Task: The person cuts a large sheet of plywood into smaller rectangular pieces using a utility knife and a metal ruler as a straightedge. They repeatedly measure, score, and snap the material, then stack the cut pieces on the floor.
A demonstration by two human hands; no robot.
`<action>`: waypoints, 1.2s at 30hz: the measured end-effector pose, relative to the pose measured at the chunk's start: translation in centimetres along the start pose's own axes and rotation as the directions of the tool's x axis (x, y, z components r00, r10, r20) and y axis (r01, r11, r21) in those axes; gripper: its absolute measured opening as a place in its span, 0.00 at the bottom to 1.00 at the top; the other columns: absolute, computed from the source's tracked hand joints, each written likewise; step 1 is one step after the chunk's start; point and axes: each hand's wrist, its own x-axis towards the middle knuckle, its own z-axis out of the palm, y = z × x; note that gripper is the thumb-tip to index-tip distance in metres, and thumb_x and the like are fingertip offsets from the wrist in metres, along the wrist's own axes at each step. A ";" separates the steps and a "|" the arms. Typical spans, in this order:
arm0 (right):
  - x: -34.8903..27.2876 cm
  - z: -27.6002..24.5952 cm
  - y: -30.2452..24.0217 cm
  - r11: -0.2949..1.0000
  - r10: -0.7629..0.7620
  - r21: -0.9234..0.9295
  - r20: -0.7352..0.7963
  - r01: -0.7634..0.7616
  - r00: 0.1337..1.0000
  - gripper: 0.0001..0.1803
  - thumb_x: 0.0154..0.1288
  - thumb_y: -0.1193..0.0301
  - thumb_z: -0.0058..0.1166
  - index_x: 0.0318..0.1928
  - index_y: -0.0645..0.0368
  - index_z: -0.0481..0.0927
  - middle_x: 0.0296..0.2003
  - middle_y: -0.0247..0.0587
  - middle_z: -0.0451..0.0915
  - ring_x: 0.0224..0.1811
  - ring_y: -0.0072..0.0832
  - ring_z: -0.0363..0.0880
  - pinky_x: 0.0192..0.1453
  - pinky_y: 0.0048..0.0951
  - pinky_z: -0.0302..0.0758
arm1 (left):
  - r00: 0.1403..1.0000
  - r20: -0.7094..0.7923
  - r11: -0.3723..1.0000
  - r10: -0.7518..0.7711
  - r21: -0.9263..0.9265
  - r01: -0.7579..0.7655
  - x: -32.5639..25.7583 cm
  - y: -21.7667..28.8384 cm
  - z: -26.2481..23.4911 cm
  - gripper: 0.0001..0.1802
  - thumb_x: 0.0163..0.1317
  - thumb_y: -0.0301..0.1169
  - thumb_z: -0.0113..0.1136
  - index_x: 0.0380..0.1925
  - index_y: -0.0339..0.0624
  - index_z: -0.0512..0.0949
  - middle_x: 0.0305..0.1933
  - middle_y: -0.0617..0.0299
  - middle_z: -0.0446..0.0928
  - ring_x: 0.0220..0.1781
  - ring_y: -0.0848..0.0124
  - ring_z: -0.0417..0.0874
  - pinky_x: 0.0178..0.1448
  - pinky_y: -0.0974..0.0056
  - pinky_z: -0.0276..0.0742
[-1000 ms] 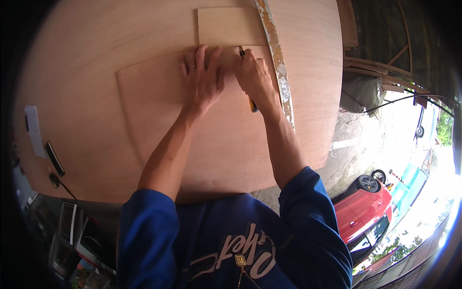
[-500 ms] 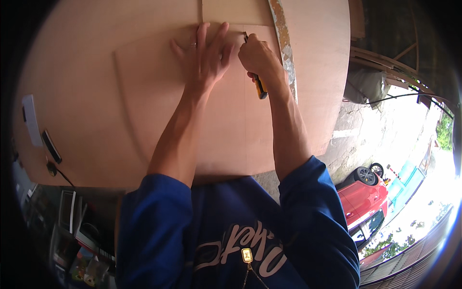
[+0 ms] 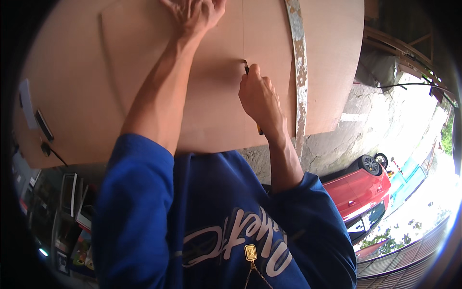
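My right hand (image 3: 262, 96) is wrapped round a yellow-and-black utility knife (image 3: 247, 69). Its tip rests at a thin straight line running lengthwise on a pinkish-tan sheet of board (image 3: 211, 106), and the butt of the handle peeks out below my palm. Farther up the sheet, my left hand (image 3: 195, 14) lies with fingers spread; the top edge of the picture cuts off the fingertips. Right of the knife, apart from it, a long narrow strip with worn, flaking paint (image 3: 299, 62) lies along the board.
Beneath the sheet is a larger board (image 3: 72, 106). A white strip (image 3: 27, 103) and a dark narrow object (image 3: 44, 125) lie at its left. Cracked concrete floor (image 3: 332, 139) and a red car (image 3: 358, 192) show to the right. Assorted items crowd the lower left.
My right hand has drawn the knife toward me along the line. The left hand now sits nearer the picture's top edge, and the whole view has shifted slightly.
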 end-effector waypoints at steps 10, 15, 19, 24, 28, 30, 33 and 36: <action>-15.6 11.5 10.9 0.987 0.115 0.094 0.152 -0.130 0.982 0.11 0.69 0.65 0.42 0.40 0.60 0.61 0.20 0.66 0.74 0.26 0.64 0.75 0.29 0.59 0.71 | 0.990 0.134 0.998 -0.048 0.043 0.042 0.2 0.0 0.2 0.26 0.65 0.53 0.45 0.63 0.65 0.66 0.68 0.58 0.56 0.71 0.57 0.56 0.66 0.25 0.40; -29.8 18.6 17.3 0.964 0.252 -0.162 0.289 -0.212 0.924 0.24 0.66 0.65 0.44 0.59 0.63 0.61 0.30 0.64 0.79 0.30 0.56 0.80 0.30 0.53 0.77 | 0.994 0.110 0.999 -0.023 0.040 0.019 0.1 -0.1 -0.3 0.27 0.66 0.54 0.44 0.63 0.63 0.66 0.69 0.57 0.56 0.71 0.55 0.55 0.66 0.25 0.41; -28.8 16.4 16.7 0.875 0.464 0.091 0.128 -0.476 0.877 0.13 0.70 0.63 0.40 0.39 0.61 0.63 0.20 0.63 0.75 0.25 0.61 0.76 0.25 0.54 0.71 | 0.989 0.149 1.000 -0.013 0.007 0.012 -0.6 -0.6 -0.6 0.27 0.65 0.52 0.47 0.63 0.62 0.66 0.67 0.56 0.57 0.71 0.54 0.56 0.67 0.27 0.41; -12.7 7.4 9.0 0.898 0.110 0.438 -0.142 -0.037 0.984 0.08 0.69 0.69 0.43 0.36 0.62 0.65 0.16 0.59 0.71 0.19 0.57 0.72 0.20 0.51 0.63 | 0.998 -0.010 0.997 0.066 -0.050 -0.066 -0.1 -1.3 0.1 0.24 0.63 0.47 0.52 0.60 0.61 0.70 0.63 0.56 0.62 0.67 0.55 0.61 0.67 0.30 0.42; 2.9 -0.6 1.3 0.910 -0.181 0.290 -0.369 0.298 0.912 0.09 0.66 0.70 0.42 0.34 0.65 0.65 0.17 0.62 0.72 0.22 0.60 0.73 0.24 0.54 0.68 | 0.994 -0.047 0.994 0.099 0.052 -0.096 0.5 -1.7 1.0 0.20 0.66 0.47 0.48 0.57 0.72 0.72 0.59 0.63 0.68 0.57 0.62 0.71 0.62 0.35 0.52; 8.8 -3.1 -1.7 0.909 -0.191 0.273 -0.398 0.314 0.897 0.11 0.66 0.68 0.41 0.35 0.66 0.66 0.20 0.63 0.75 0.25 0.60 0.75 0.28 0.53 0.72 | 0.989 -0.092 0.993 0.114 0.004 -0.114 0.6 -1.8 1.2 0.20 0.66 0.48 0.47 0.58 0.70 0.72 0.58 0.62 0.68 0.57 0.61 0.71 0.62 0.34 0.52; 14.4 -5.3 -4.1 0.931 -0.103 0.308 -0.288 0.194 0.952 0.15 0.66 0.65 0.39 0.37 0.67 0.68 0.25 0.65 0.77 0.32 0.60 0.78 0.36 0.52 0.76 | 0.993 -0.050 0.995 0.104 0.015 -0.103 0.5 -1.7 1.0 0.21 0.65 0.46 0.50 0.59 0.70 0.70 0.58 0.61 0.66 0.57 0.59 0.71 0.61 0.32 0.51; 16.4 -5.8 -4.8 0.956 -0.108 0.247 -0.201 0.157 0.974 0.19 0.65 0.62 0.39 0.40 0.69 0.71 0.31 0.68 0.78 0.38 0.60 0.79 0.43 0.52 0.76 | 0.995 -0.021 0.995 0.097 -0.017 -0.097 0.7 -1.5 0.6 0.22 0.64 0.45 0.53 0.59 0.70 0.70 0.59 0.60 0.65 0.57 0.58 0.71 0.61 0.31 0.51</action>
